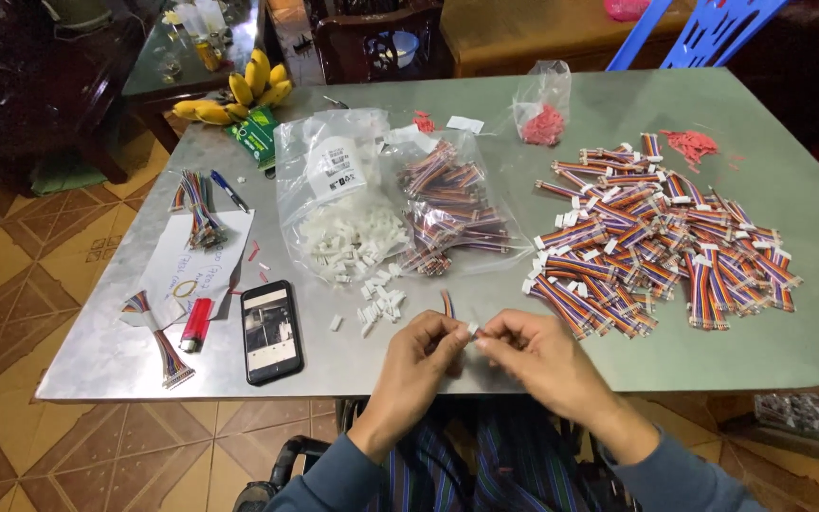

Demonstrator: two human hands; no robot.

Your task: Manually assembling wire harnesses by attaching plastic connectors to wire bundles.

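Note:
My left hand (421,353) and my right hand (533,353) meet at the near edge of the grey table (789,351). Between the fingertips sits a small white plastic connector (472,329). A short multicoloured ribbon cable (447,303) sticks up behind my left fingers, pinched by that hand. Just beyond the hands lie loose white connectors (379,301) spilling from a clear bag (345,204). A second clear bag (452,204) holds bundled ribbon cables.
A large pile of finished ribbon cables with white ends (661,242) fills the right side. A black phone (271,331), a red lighter (196,324), paper with cables (199,242), a pen (228,190) and bananas (239,90) lie left. A bag of red bits (542,118) stands at the back.

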